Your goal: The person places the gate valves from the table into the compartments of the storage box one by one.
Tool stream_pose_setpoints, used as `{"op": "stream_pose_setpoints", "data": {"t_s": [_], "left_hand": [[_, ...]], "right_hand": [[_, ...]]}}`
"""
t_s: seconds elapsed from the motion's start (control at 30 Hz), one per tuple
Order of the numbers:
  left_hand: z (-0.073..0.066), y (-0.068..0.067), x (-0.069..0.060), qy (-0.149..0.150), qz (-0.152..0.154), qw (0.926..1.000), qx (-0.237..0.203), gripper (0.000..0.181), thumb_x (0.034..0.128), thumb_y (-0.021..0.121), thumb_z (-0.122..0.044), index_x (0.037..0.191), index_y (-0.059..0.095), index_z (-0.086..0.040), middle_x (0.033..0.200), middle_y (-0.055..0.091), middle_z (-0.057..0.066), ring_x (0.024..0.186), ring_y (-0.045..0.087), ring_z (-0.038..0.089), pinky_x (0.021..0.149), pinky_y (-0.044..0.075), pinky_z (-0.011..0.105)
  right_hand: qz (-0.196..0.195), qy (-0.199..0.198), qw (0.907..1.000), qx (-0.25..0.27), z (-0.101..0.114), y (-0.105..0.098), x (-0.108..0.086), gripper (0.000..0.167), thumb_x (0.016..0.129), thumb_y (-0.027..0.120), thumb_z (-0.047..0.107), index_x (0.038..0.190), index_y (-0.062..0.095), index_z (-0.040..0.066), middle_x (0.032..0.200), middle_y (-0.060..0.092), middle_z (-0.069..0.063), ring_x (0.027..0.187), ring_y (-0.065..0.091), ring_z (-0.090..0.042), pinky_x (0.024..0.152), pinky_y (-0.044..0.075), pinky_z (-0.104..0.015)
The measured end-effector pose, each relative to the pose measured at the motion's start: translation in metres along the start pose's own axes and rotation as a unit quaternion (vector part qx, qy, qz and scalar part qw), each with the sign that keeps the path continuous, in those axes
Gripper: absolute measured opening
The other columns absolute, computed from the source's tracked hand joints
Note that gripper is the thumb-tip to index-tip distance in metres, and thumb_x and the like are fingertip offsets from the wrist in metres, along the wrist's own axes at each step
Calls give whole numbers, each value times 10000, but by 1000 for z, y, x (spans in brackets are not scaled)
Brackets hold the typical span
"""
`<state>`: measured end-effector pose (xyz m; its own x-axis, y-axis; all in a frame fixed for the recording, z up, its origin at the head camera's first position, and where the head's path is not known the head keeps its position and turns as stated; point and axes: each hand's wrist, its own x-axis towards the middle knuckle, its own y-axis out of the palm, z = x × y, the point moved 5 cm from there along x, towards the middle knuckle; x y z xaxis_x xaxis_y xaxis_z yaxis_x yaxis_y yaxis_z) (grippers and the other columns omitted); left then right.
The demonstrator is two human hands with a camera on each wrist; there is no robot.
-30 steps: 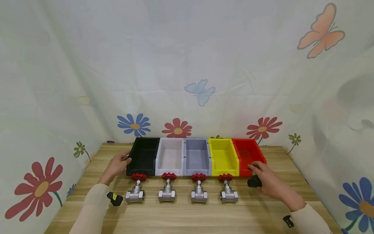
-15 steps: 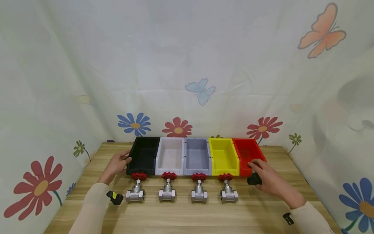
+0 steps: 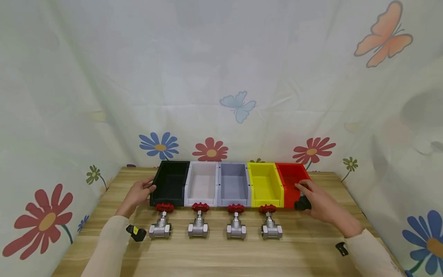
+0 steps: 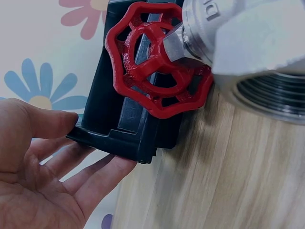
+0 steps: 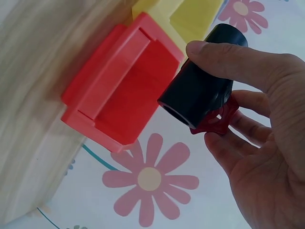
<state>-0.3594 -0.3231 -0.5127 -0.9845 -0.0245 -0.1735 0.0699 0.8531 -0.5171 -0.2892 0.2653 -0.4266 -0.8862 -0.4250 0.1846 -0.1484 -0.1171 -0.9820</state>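
Pinching black bin (image 3: 169,184) at left side with left hand (image 3: 137,193), laying thumb on top edge, putting fingers on the other face, leaving only the wall's thickness between. Holding black valve (image 5: 200,90) in right hand (image 3: 319,204), pressing thumb along dark tubular body, bending other fingers round behind, close by red handwheel (image 5: 212,125); cannot tell exactly which fingertips are touching the handwheel. Placing black valve at near right part of red bin (image 3: 290,181), overlapping bin in head view; cannot tell whether touching or just beside. Aiming one open tube end down-left in right wrist view. Facing a row of bins sitting side by side: black bin at left end, then white bin (image 3: 202,184), gray bin (image 3: 234,184), yellow bin (image 3: 264,181), red bin at right end. Seeing four silver valves (image 3: 198,230) lining up before black, white, gray and yellow bins, overlapping near bin edges with red wheels (image 3: 200,207) in head view; cannot tell whether touching. Wearing pale sleeves (image 3: 107,246) on both arms, showing black gadget with yellow label (image 3: 137,233) just beside left one, smaller black piece (image 3: 341,249) just beside right one. Working over wood-grain table (image 3: 214,257), facing pale backdrop (image 3: 173,77) printed with flowers and butterflies.
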Motion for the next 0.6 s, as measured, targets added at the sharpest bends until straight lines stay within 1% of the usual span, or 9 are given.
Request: {"op": "stream_pose_setpoints", "data": {"t_s": [0.13,0.33,0.6], "left_hand": [[0,0,0,11,14,10000,-23,555,1053,443,-231,1563,260,-111,1510,383,300,1311,497,444,911,564,475],[1,0,0,53,70,9999,-105,559,1054,441,-238,1566,254,-114,1514,382,295,1316,494,438,916,563,476],[0,0,-2,68,89,9999,-89,567,1054,441,-250,1568,245,-112,1518,374,297,1321,489,435,915,564,468]], "right_hand": [[98,81,9999,53,-2,-4,5,845,632,920,106,1381,535,33,1366,501,-225,1223,514,-422,901,552,-526],[147,-29,9999,68,-5,-9,13,845,644,914,105,1389,525,22,1372,493,-228,1242,484,-424,942,526,-546],[141,-40,9999,91,-8,-11,23,819,653,904,77,1379,531,7,1364,492,-228,1226,479,-412,943,528,-545]]}}
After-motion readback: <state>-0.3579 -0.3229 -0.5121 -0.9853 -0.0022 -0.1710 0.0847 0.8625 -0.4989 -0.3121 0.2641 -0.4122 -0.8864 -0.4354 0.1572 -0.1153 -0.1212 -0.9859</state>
